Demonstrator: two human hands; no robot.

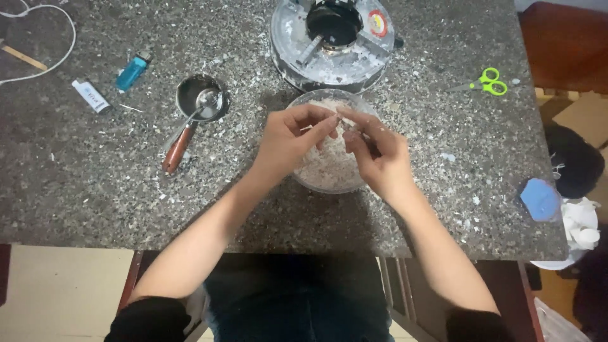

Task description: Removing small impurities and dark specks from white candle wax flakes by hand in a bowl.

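Observation:
Both my hands hover over a clear glass bowl [315, 101] filled with pale flaky bits. My left hand [289, 143] and my right hand [377, 154] meet fingertip to fingertip above the bowl, pinching a tiny piece between them; the piece itself is too small to make out. My forearms reach in from the near edge of the speckled stone counter [114, 190].
A round metal burner [334, 39] with white residue stands behind the bowl. To the left lie a small metal cup with a spoon [199, 101], a blue lighter [132, 72] and a small white tube [90, 95]. Green scissors [487, 83] lie right; a blue lump [539, 198] at the right edge.

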